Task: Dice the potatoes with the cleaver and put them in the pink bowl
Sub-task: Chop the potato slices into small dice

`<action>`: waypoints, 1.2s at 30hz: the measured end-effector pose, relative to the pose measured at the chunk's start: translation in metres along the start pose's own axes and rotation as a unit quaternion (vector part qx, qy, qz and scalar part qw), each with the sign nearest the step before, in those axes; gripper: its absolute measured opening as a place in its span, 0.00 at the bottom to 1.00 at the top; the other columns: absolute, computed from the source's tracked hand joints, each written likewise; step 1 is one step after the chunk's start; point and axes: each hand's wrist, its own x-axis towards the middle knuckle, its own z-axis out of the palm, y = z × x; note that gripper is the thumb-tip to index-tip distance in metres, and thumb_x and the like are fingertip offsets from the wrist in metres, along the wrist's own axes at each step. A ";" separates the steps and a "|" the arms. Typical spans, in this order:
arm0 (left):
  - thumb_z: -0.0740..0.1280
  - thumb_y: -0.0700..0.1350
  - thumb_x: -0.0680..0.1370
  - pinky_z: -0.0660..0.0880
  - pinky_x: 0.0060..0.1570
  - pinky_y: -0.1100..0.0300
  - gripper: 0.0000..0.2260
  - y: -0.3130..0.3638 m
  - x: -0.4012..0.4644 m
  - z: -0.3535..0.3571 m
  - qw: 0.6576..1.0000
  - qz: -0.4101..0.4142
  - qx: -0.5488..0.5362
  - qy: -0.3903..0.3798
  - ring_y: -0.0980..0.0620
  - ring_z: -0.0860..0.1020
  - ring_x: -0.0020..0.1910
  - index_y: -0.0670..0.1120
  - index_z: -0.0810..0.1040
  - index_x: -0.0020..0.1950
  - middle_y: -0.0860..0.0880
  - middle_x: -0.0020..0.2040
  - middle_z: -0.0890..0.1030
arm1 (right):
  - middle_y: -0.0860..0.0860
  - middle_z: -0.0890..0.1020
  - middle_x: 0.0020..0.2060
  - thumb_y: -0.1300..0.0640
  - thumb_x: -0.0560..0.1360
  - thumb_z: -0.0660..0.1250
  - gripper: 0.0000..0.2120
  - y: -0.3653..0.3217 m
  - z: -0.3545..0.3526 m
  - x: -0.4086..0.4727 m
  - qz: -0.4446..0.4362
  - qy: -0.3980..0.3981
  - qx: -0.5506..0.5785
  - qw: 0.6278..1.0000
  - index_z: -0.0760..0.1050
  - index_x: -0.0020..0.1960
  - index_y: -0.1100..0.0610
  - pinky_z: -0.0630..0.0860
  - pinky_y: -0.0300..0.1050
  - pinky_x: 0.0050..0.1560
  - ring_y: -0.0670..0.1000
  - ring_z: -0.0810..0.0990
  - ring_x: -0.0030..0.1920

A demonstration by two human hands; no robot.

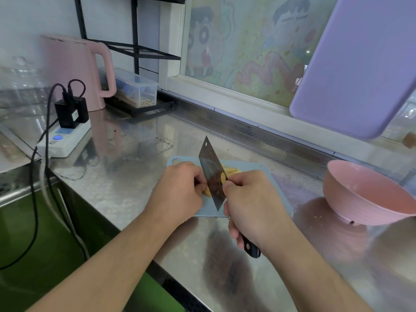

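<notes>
Yellow potato pieces [231, 171] on the board under the upright cleaver [212, 174]; pink bowl [364, 194] well right

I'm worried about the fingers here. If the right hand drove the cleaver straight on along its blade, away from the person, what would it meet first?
Probably the cut potato on the blue board. The left hand holds a piece left of the cleaver, very close, though depth is unclear.

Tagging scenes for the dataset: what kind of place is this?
Likely a home kitchen: a stainless steel counter, a pink kettle, and a cleaver cutting potato on a cutting board.
</notes>
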 end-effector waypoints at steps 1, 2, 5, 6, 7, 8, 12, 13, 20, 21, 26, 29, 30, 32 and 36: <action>0.73 0.38 0.74 0.79 0.46 0.52 0.09 0.000 0.000 0.001 1.000 0.004 0.003 0.000 0.56 0.77 0.43 0.52 0.83 0.39 0.58 0.41 0.78 | 0.63 0.77 0.28 0.59 0.83 0.55 0.13 -0.001 0.000 0.000 0.002 -0.001 -0.002 1.000 0.71 0.42 0.58 0.67 0.38 0.19 0.56 0.71 0.15; 0.72 0.37 0.74 0.79 0.45 0.51 0.09 0.000 -0.001 0.001 1.000 0.008 0.005 0.001 0.55 0.76 0.43 0.52 0.82 0.39 0.58 0.41 0.78 | 0.62 0.77 0.26 0.59 0.83 0.54 0.11 -0.001 0.000 -0.001 0.003 -0.003 -0.003 1.000 0.71 0.45 0.58 0.67 0.38 0.19 0.55 0.71 0.14; 0.69 0.36 0.72 0.79 0.43 0.49 0.10 0.000 -0.001 0.003 1.000 0.017 0.015 0.001 0.54 0.76 0.43 0.51 0.80 0.38 0.57 0.40 0.77 | 0.57 0.73 0.18 0.58 0.84 0.54 0.07 -0.002 0.000 -0.006 0.016 -0.018 -0.011 1.000 0.68 0.50 0.56 0.66 0.35 0.19 0.53 0.68 0.12; 0.69 0.35 0.72 0.79 0.43 0.49 0.10 0.000 -0.001 0.003 1.000 0.018 0.018 0.000 0.53 0.76 0.43 0.51 0.80 0.38 0.57 0.40 0.77 | 0.56 0.72 0.17 0.57 0.85 0.54 0.07 -0.002 0.000 -0.008 0.027 -0.022 -0.007 0.999 0.67 0.50 0.55 0.65 0.34 0.19 0.52 0.68 0.11; 0.69 0.35 0.72 0.79 0.43 0.49 0.10 0.000 0.000 0.003 1.000 0.019 0.020 -0.001 0.53 0.76 0.43 0.51 0.80 0.38 0.56 0.41 0.77 | 0.56 0.71 0.17 0.57 0.85 0.54 0.06 -0.002 0.000 -0.011 0.032 -0.025 -0.004 0.999 0.66 0.51 0.55 0.65 0.33 0.18 0.52 0.67 0.11; 0.69 0.35 0.72 0.79 0.44 0.49 0.10 0.000 0.000 0.003 1.000 0.020 0.021 -0.002 0.53 0.76 0.43 0.50 0.80 0.38 0.56 0.41 0.77 | 0.57 0.72 0.19 0.57 0.85 0.54 0.06 -0.003 -0.001 -0.012 0.032 -0.027 -0.007 0.999 0.66 0.51 0.56 0.65 0.33 0.18 0.51 0.68 0.11; 0.70 0.36 0.73 0.79 0.46 0.51 0.09 -0.001 0.000 0.002 1.000 0.020 0.024 -0.001 0.53 0.77 0.44 0.49 0.83 0.40 0.56 0.42 0.79 | 0.58 0.73 0.23 0.56 0.85 0.54 0.05 -0.004 -0.002 -0.014 0.055 -0.039 -0.005 0.998 0.67 0.52 0.55 0.66 0.34 0.18 0.53 0.69 0.12; 0.70 0.36 0.73 0.79 0.46 0.51 0.08 -0.001 0.000 0.002 0.999 0.021 0.024 0.001 0.53 0.77 0.44 0.49 0.84 0.41 0.56 0.42 0.80 | 0.59 0.74 0.23 0.57 0.85 0.54 0.06 -0.003 -0.003 -0.012 0.038 -0.042 -0.024 0.998 0.67 0.50 0.56 0.68 0.37 0.18 0.54 0.70 0.13; 0.71 0.37 0.73 0.80 0.45 0.51 0.08 0.000 0.000 0.001 1.000 0.013 0.021 0.002 0.53 0.79 0.43 0.50 0.85 0.40 0.56 0.41 0.81 | 0.61 0.73 0.20 0.62 0.82 0.54 0.07 -0.004 0.003 0.009 0.042 -0.044 -0.022 0.998 0.70 0.50 0.60 0.68 0.37 0.22 0.53 0.68 0.12; 0.71 0.37 0.73 0.80 0.45 0.51 0.08 0.000 0.000 0.001 1.000 0.012 0.020 0.001 0.53 0.78 0.43 0.51 0.85 0.40 0.56 0.41 0.81 | 0.60 0.73 0.19 0.62 0.82 0.54 0.06 -0.004 0.004 0.011 0.038 -0.042 -0.022 0.998 0.69 0.49 0.59 0.68 0.37 0.21 0.53 0.68 0.12; 0.73 0.39 0.74 0.80 0.45 0.53 0.08 -0.001 0.000 0.000 1.000 0.003 0.017 0.003 0.56 0.77 0.42 0.52 0.84 0.41 0.58 0.40 0.78 | 0.61 0.75 0.23 0.60 0.82 0.55 0.13 0.003 0.000 0.007 0.016 -0.019 0.005 1.000 0.70 0.40 0.58 0.66 0.37 0.19 0.54 0.69 0.14; 0.75 0.40 0.74 0.78 0.45 0.57 0.08 -0.002 0.001 0.001 1.000 -0.007 -0.004 0.003 0.58 0.77 0.42 0.53 0.83 0.39 0.59 0.40 0.78 | 0.60 0.73 0.20 0.59 0.82 0.56 0.17 0.004 -0.004 0.001 0.013 -0.014 0.011 1.000 0.71 0.36 0.59 0.64 0.36 0.20 0.53 0.67 0.14; 0.75 0.40 0.74 0.78 0.45 0.57 0.09 -0.003 0.002 0.001 1.000 -0.013 -0.008 0.003 0.58 0.77 0.41 0.53 0.83 0.38 0.59 0.40 0.78 | 0.61 0.73 0.19 0.59 0.82 0.56 0.17 0.004 -0.006 0.000 0.008 -0.011 0.010 1.000 0.71 0.36 0.60 0.64 0.36 0.20 0.53 0.67 0.14; 0.75 0.40 0.74 0.79 0.45 0.55 0.10 -0.004 0.003 0.001 0.999 -0.026 -0.017 0.008 0.58 0.78 0.41 0.53 0.82 0.37 0.59 0.39 0.79 | 0.61 0.73 0.20 0.59 0.82 0.56 0.17 0.003 -0.007 0.000 -0.001 -0.003 0.009 1.000 0.70 0.35 0.61 0.64 0.37 0.20 0.53 0.67 0.14; 0.74 0.41 0.75 0.80 0.45 0.54 0.10 -0.006 0.003 0.001 0.998 -0.046 -0.026 0.016 0.58 0.79 0.40 0.54 0.83 0.36 0.58 0.39 0.81 | 0.62 0.74 0.23 0.59 0.82 0.57 0.16 0.002 -0.006 -0.002 -0.010 0.001 0.021 1.000 0.71 0.36 0.61 0.67 0.40 0.21 0.54 0.69 0.15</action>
